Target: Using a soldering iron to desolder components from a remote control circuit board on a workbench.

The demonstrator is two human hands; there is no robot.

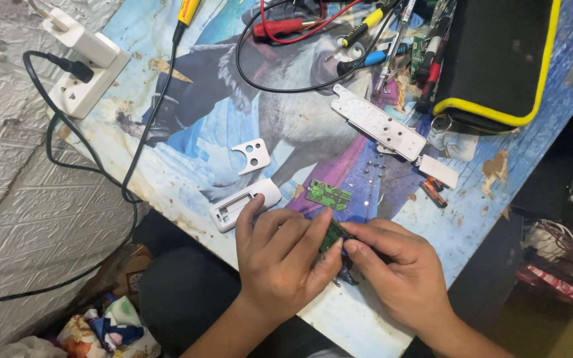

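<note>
Both my hands meet at the near edge of the table. My left hand (280,255) and my right hand (399,265) pinch a small green circuit board (331,234) between their fingertips, held on edge; a dark part shows under it. A second green circuit board (328,194) lies flat just beyond my fingers. A white plastic remote shell half (243,203) lies by my left hand. A small white bracket with two holes (253,154) sits beyond it. A long white perforated panel (379,123) lies farther back.
A white power strip (87,73) with plugs and black cables sits at the far left. A black case with yellow trim (499,59), screwdrivers and red and black probe leads (286,26) crowd the back. Small batteries (434,192) lie right. Table edge runs diagonally near me.
</note>
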